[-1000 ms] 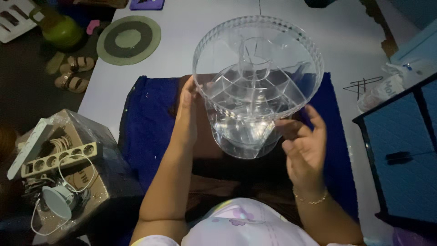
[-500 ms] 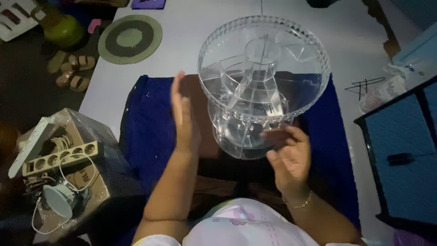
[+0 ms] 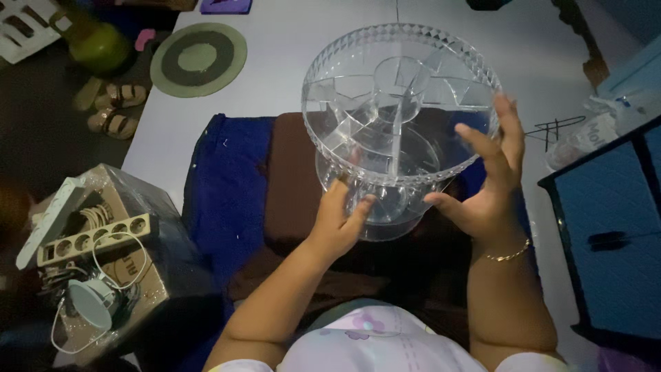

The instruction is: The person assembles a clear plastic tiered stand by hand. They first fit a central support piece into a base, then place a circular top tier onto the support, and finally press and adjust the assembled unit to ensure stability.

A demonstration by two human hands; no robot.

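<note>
Cardboard box [image 3: 131,269], lower left: brown, wrapped in clear film, dark print on its side; a cream power strip [image 3: 93,239] and a white cable lie on top. White plastic package [image 3: 585,138], right edge: crumpled, dark lettering, lying by a blue cabinet [image 3: 613,227]. Black scribbled mark [image 3: 547,127] on the pale floor, just left of that package.

Clear plastic organiser [image 3: 399,103], centre: round, wide faceted rim, central tube with radial dividers, standing on a narrower clear base above a brown cloth [image 3: 296,179] laid over a blue mat [image 3: 224,186].

Left hand [image 3: 337,220]: fingers curled up against the organiser's lower tier; whether they grip it is hard to tell through the clear plastic. Right hand [image 3: 492,179]: spread open, palm against the rim's right side.

Half a second ago: left hand stood flat and free beside the organiser; right hand was lower, at the base. The dividers now sit at a different angle.
</note>
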